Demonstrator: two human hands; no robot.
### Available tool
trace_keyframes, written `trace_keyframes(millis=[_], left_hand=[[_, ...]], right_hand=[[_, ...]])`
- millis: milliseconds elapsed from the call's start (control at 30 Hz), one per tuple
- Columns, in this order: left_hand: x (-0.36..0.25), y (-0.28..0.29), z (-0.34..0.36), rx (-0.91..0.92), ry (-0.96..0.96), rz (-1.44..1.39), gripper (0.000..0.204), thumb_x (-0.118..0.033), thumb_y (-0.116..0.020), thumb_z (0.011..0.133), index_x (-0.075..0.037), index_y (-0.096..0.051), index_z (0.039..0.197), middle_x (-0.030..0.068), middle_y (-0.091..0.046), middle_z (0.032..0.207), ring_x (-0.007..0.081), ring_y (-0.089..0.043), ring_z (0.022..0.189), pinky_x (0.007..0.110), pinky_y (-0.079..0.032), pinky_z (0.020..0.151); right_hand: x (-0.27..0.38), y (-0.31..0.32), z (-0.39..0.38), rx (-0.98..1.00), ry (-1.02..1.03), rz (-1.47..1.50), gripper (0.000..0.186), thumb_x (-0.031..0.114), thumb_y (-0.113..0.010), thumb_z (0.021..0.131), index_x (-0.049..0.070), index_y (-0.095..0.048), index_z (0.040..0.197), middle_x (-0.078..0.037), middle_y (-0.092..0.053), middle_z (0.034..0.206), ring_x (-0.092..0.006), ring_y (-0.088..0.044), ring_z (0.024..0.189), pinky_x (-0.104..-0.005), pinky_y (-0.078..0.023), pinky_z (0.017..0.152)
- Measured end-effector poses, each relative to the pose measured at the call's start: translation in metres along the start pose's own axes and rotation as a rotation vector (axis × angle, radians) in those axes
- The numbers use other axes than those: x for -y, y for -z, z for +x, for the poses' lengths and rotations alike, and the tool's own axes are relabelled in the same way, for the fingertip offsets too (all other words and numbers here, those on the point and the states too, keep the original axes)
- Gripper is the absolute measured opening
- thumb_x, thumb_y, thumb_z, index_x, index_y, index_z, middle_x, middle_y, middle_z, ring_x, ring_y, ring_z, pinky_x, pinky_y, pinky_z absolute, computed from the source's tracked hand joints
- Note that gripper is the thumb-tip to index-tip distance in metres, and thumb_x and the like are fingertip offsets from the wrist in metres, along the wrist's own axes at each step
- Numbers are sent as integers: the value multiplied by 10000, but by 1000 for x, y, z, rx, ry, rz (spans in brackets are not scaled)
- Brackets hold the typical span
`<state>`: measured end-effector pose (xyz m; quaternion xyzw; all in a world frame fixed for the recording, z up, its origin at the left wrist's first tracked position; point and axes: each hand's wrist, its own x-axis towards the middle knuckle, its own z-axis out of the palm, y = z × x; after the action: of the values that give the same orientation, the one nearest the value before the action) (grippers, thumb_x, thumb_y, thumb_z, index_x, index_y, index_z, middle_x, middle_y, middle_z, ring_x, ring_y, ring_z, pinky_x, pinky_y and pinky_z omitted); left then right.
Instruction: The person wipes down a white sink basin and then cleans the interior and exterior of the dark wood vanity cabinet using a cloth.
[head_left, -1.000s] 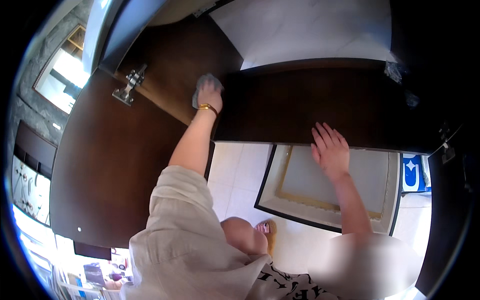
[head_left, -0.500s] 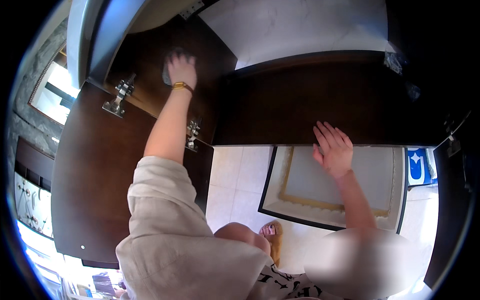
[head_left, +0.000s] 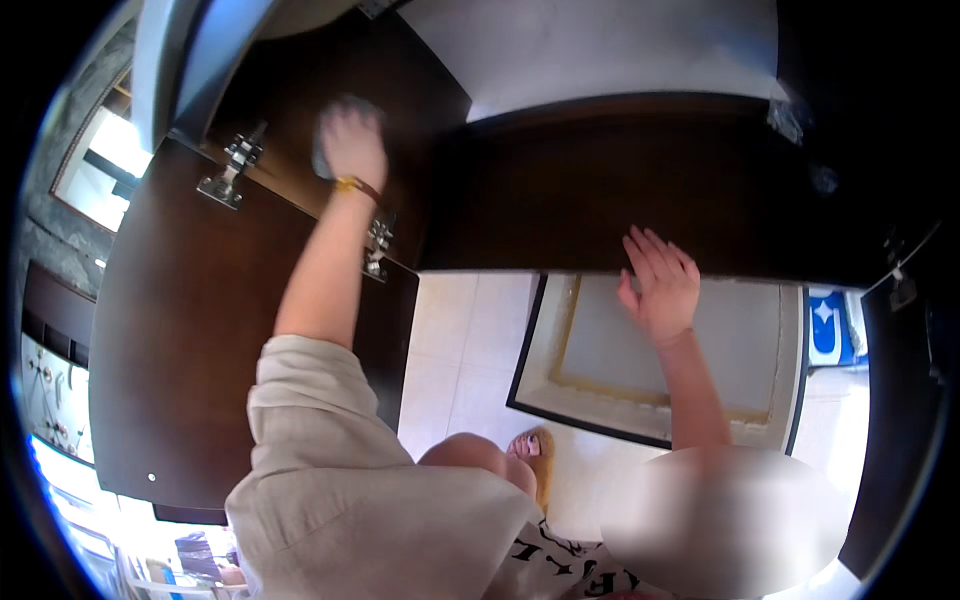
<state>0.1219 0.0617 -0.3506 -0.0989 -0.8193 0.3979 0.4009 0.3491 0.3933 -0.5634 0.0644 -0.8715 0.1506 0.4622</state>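
My left hand [head_left: 353, 148], blurred, reaches into a dark brown wooden cabinet. It presses a grey cloth [head_left: 320, 148] flat against the inner left side panel [head_left: 400, 75]; most of the cloth is hidden beneath the palm. My right hand [head_left: 664, 285] is open, its stretched fingertips resting on the front edge of the cabinet's bottom board [head_left: 560, 205]. On the left, the brown cabinet door [head_left: 200, 330] hangs wide open on two metal hinges, an upper hinge [head_left: 236, 165] and a lower hinge [head_left: 377, 247].
A dark-framed panel [head_left: 590, 405] stands or lies on pale floor tiles [head_left: 440, 360] below the board. Beside it is a blue-and-white package [head_left: 832, 328]. Clear crumpled plastic [head_left: 787, 122] sits at the cabinet's right. Near my knees is a furry brown slipper [head_left: 540, 450].
My left hand and the cloth have shifted slightly left along the panel. My right hand stays at the board's edge. The whole view has moved a little.
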Motion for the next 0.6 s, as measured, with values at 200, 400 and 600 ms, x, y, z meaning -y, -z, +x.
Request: trace_keyframes(millis=[200,400,600], left_hand=[[44,1,52,-305,196,81,425,-159,-454,884,-143,-511,1305,141,-495,1328,357,-410,1266,511,-284,1084],[3,-55,89,-116,104,150,457,-148,-430,895,-198,-483,1346,103,-442,1397,335,-364,1317,493,-283,1093],[-66,-106,73,225,-193,-145,411,-187,-390,937,-195,-510,1330,124,-416,1416,308,-312,1353,479,-206,1133]], right_hand=[[-5,-8,0,-76,15,-36,295,235,-599,778,136,-681,1044,22,-666,1142,-121,-624,1037,-303,-417,944],[-4,-20,3,-160,-9,-79,238,219,-596,766,161,-708,968,48,-686,1092,-89,-632,999,-281,-409,926],[-1,-19,6,-171,-22,-122,223,216,-577,763,170,-724,924,57,-703,1035,-80,-645,952,-267,-406,901]])
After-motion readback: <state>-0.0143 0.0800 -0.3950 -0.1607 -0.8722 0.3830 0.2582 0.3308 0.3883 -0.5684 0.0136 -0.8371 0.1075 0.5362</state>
